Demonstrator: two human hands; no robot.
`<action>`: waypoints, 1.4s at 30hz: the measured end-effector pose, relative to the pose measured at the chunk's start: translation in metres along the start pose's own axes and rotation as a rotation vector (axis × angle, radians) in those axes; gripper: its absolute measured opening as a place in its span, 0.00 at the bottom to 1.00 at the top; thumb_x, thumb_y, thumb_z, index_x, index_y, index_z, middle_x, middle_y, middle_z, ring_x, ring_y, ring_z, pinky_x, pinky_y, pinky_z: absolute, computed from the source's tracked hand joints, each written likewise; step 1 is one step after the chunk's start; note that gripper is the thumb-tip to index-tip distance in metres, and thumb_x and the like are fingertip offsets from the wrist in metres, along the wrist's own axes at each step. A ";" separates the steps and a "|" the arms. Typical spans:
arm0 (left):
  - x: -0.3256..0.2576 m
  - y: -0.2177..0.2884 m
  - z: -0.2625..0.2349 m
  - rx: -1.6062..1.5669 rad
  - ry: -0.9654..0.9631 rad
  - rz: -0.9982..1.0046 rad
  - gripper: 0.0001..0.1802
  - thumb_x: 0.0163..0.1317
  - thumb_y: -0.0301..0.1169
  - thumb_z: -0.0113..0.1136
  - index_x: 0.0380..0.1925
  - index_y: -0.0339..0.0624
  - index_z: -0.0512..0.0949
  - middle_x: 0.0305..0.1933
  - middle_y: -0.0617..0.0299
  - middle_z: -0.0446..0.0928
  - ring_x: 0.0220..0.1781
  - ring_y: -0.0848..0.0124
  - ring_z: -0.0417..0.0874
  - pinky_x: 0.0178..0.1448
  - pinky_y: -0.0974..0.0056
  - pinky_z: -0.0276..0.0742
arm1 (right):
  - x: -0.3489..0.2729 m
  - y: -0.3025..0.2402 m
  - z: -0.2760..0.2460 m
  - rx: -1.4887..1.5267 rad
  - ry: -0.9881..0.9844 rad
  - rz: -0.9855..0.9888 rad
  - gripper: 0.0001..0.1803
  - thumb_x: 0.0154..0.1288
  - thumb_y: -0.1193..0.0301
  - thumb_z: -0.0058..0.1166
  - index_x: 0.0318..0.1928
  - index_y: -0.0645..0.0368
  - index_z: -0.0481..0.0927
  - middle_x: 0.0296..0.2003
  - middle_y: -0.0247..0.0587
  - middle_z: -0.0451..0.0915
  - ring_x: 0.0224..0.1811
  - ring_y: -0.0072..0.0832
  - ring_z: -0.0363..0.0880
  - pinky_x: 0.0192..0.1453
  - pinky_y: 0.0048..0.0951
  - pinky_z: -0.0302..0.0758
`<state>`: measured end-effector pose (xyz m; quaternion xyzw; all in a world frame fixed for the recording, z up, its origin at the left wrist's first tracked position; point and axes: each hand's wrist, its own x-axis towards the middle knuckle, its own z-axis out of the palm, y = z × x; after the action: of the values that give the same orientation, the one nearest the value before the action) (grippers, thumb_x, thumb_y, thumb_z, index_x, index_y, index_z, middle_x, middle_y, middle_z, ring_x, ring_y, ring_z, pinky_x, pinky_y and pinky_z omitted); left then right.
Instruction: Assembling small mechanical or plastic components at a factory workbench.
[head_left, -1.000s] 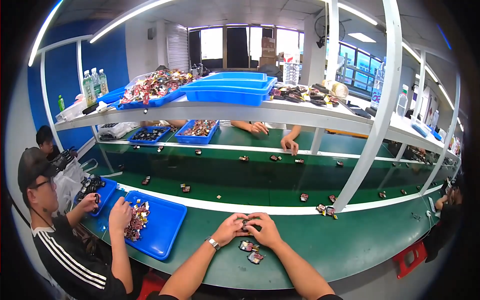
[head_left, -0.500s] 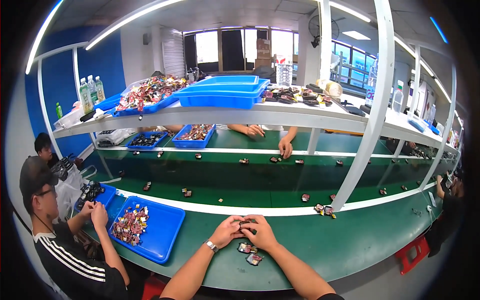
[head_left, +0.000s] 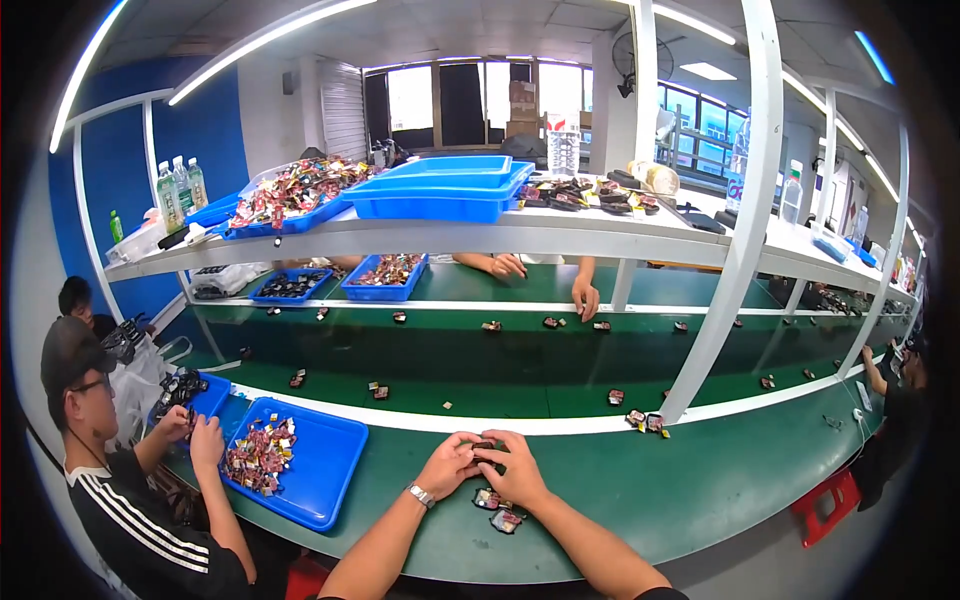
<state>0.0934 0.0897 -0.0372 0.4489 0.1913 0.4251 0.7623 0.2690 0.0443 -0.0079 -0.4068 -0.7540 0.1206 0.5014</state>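
Right of the nearest blue tray (head_left: 332, 468), the left hand (head_left: 447, 467) and right hand (head_left: 515, 472) grip one small dark part (head_left: 485, 447) between their fingers (best held squarely, pressed evenly).

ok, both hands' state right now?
Left hand: closed, holding a small dark part.
Right hand: closed on the same part; its exact fingertip grip cannot be told.

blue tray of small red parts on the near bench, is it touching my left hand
Apart. The head view shows a strip of green tabletop between the left hand and the right rim of the blue tray.
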 end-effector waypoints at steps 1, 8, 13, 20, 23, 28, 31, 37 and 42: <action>0.000 0.000 0.001 0.001 0.001 0.001 0.13 0.69 0.26 0.52 0.52 0.43 0.67 0.60 0.52 0.72 0.59 0.64 0.76 0.63 0.53 0.74 | 0.001 -0.002 0.000 -0.035 0.035 -0.012 0.13 0.51 0.75 0.65 0.40 0.52 0.86 0.52 0.39 0.76 0.56 0.39 0.72 0.58 0.38 0.73; 0.005 -0.002 0.006 -0.077 -0.059 0.008 0.14 0.68 0.25 0.53 0.52 0.42 0.67 0.63 0.50 0.70 0.62 0.62 0.75 0.66 0.51 0.72 | 0.001 -0.004 -0.006 -0.077 0.114 0.013 0.11 0.50 0.75 0.63 0.37 0.53 0.85 0.50 0.40 0.77 0.55 0.40 0.73 0.58 0.39 0.74; -0.001 0.000 0.004 -0.048 -0.027 0.038 0.15 0.68 0.23 0.51 0.53 0.41 0.65 0.61 0.49 0.71 0.60 0.62 0.75 0.64 0.52 0.74 | 0.001 0.003 0.005 -0.019 0.144 -0.037 0.10 0.51 0.75 0.63 0.37 0.54 0.85 0.51 0.40 0.78 0.55 0.40 0.74 0.58 0.38 0.73; 0.003 0.000 0.012 -0.013 0.007 0.034 0.14 0.68 0.22 0.49 0.53 0.40 0.64 0.61 0.49 0.71 0.59 0.61 0.76 0.63 0.52 0.75 | 0.001 0.002 -0.004 0.028 0.071 0.010 0.09 0.53 0.74 0.61 0.38 0.55 0.85 0.55 0.40 0.75 0.60 0.41 0.69 0.62 0.38 0.71; 0.003 0.001 0.014 -0.015 0.005 0.028 0.14 0.68 0.21 0.48 0.52 0.40 0.65 0.61 0.48 0.72 0.59 0.61 0.76 0.63 0.52 0.75 | -0.001 0.006 -0.006 0.031 0.054 0.019 0.09 0.54 0.73 0.62 0.38 0.54 0.85 0.56 0.39 0.75 0.60 0.41 0.69 0.63 0.38 0.69; 0.002 -0.002 0.015 -0.017 0.008 0.016 0.14 0.68 0.21 0.48 0.52 0.40 0.65 0.62 0.47 0.71 0.59 0.60 0.77 0.63 0.52 0.76 | -0.002 0.013 -0.003 0.032 0.038 0.059 0.10 0.54 0.72 0.63 0.39 0.53 0.86 0.56 0.39 0.75 0.60 0.40 0.69 0.64 0.40 0.67; 0.004 -0.003 0.019 -0.020 0.043 0.032 0.14 0.68 0.22 0.50 0.52 0.40 0.65 0.62 0.48 0.71 0.58 0.60 0.78 0.62 0.52 0.77 | -0.001 0.015 0.000 0.083 0.051 0.069 0.09 0.54 0.72 0.62 0.38 0.53 0.86 0.57 0.39 0.75 0.61 0.40 0.69 0.65 0.40 0.67; 0.004 -0.005 0.019 -0.008 0.055 0.066 0.13 0.68 0.23 0.51 0.51 0.41 0.65 0.61 0.49 0.72 0.57 0.60 0.78 0.61 0.53 0.77 | -0.002 0.014 0.000 0.096 0.013 0.074 0.09 0.57 0.74 0.58 0.39 0.56 0.83 0.59 0.42 0.73 0.63 0.43 0.66 0.67 0.40 0.65; 0.000 -0.004 0.009 -0.007 0.127 0.044 0.14 0.67 0.21 0.48 0.53 0.41 0.65 0.55 0.53 0.75 0.55 0.63 0.79 0.60 0.53 0.78 | 0.001 0.006 0.007 0.004 0.065 0.037 0.09 0.57 0.74 0.59 0.40 0.56 0.84 0.55 0.44 0.75 0.59 0.43 0.70 0.62 0.39 0.69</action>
<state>0.1009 0.0838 -0.0355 0.4226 0.2279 0.4700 0.7406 0.2654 0.0501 -0.0141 -0.4233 -0.7295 0.1180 0.5241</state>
